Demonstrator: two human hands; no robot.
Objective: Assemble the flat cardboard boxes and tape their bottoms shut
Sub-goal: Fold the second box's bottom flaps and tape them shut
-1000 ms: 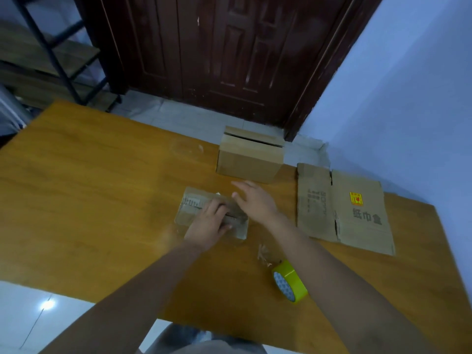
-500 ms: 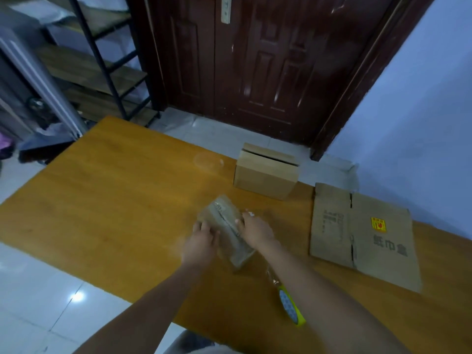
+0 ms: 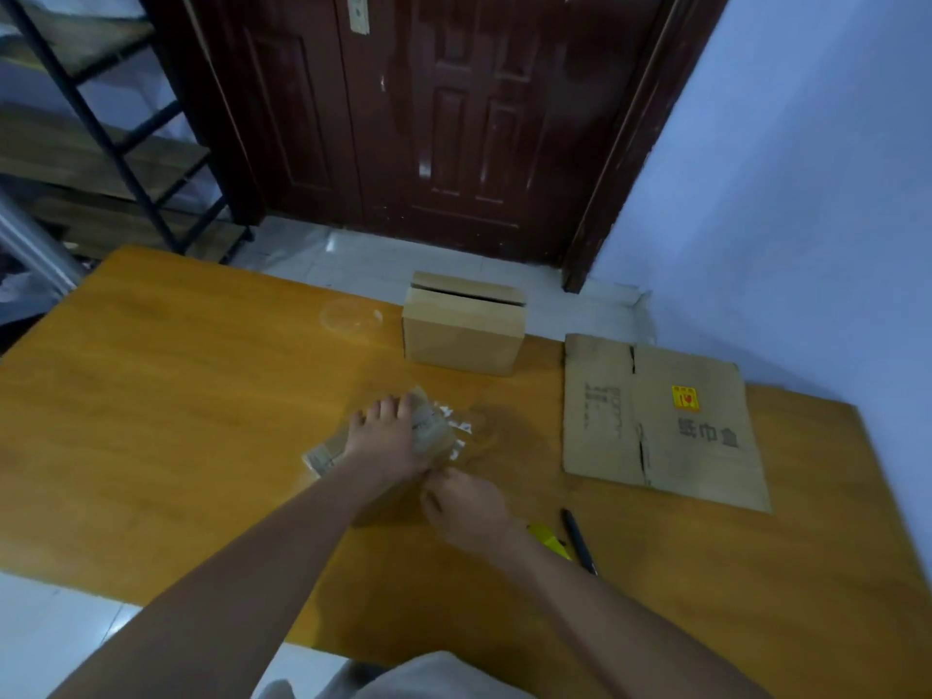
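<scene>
Table point(image 3: 166, 396) under us, wood, orange. Flat box point(image 3: 660, 421) lies at right, yellow sticker up. Assembled box point(image 3: 461, 327) stands at far edge. Small box point(image 3: 428, 436), taped, lies centre under our left hand point(image 3: 388, 436), fingers spread flat, pressing. Right hand point(image 3: 466, 507) at its near corner, fingers curled; we cannot tell what they pinch. Pen point(image 3: 579, 541), tape roll point(image 3: 549, 538) beside right wrist.

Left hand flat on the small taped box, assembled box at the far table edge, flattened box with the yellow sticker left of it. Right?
One slip: the flattened box with the yellow sticker lies right of the assembled box, not left, per the head view. The left hand does press the small taped box.
</scene>
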